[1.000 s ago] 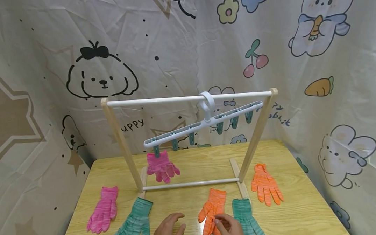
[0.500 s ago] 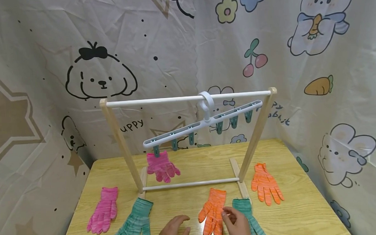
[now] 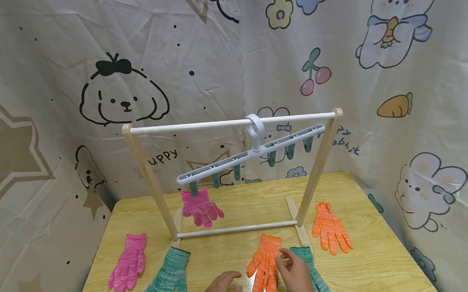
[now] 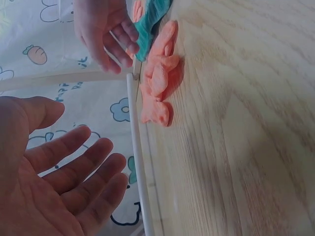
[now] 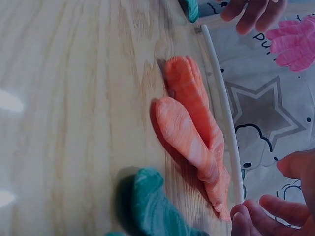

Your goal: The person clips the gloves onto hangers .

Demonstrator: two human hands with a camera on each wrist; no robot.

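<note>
While the left hand hovers, fingers loosely extended, the right hand hangs near an orange glove on the tabletop, fingers relaxed.

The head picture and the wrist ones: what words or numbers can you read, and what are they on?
"uppy": on the patterned cloth, beside the left wooden post in the head view.
"Pu": on that cloth, right wrist view.
Two-line lettering by the right wooden post: too blurred to read surely.
Gloves: no writing visible.
</note>
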